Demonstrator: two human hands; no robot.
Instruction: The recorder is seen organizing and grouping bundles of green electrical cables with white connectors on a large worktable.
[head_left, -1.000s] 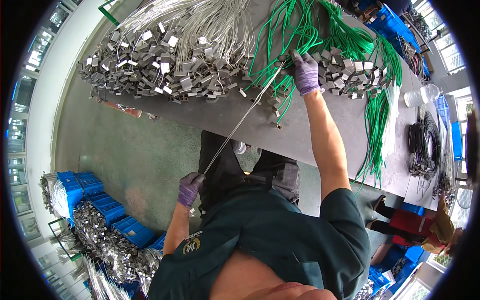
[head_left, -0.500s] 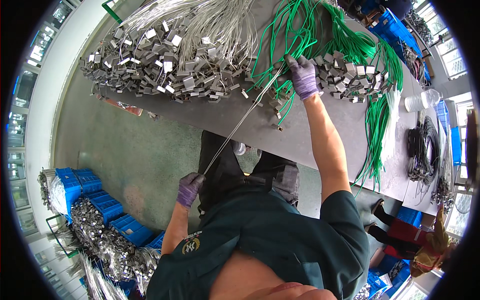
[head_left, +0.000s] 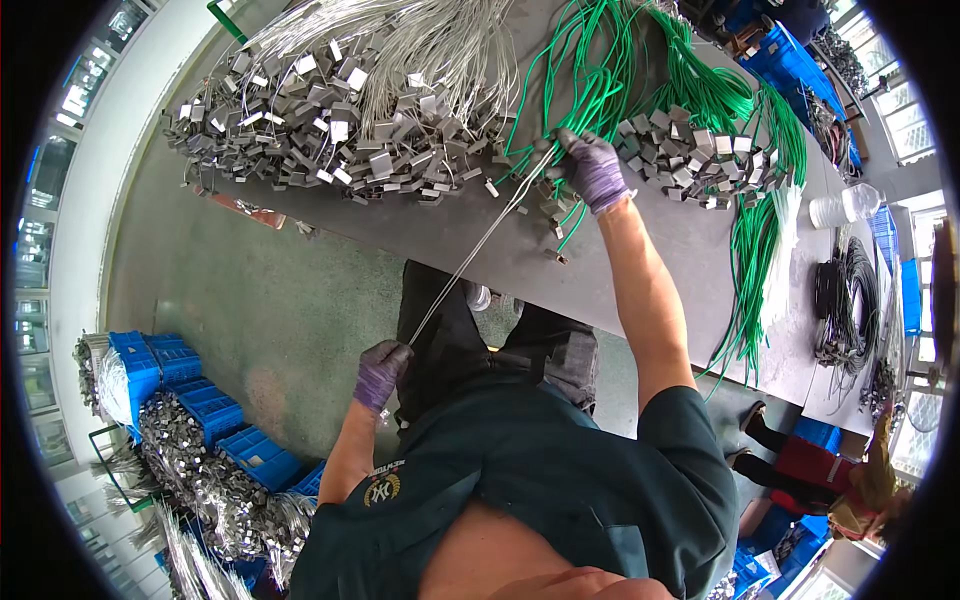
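Thin pale wires [head_left: 465, 262] run in a taut slanting line between my two hands. Near my lap, my left hand [head_left: 382, 372], in a purple and grey glove, is closed on their lower end. My right hand [head_left: 592, 168], gloved alike, is closed on the upper part above the table, its fingertips partly hidden. Green cables [head_left: 590, 95] with small metal ends lie just beyond and beneath it. To its right is a pile of metal blocks [head_left: 690, 155] joined to green cables. A larger heap of silver metal blocks [head_left: 330, 130] with clear wires lies to its left.
The grey table [head_left: 640, 265] has its front edge close to my legs. Blue crates [head_left: 260, 458] and heaps of metal parts stand on the floor at lower left. A clear plastic bottle [head_left: 845, 205] and a black cable coil [head_left: 850, 300] are at right. Another person [head_left: 820, 470] is at lower right.
My right hand has shifted slightly down and to the left along the wires. My left hand has risen very slightly, still gripping the lower end.
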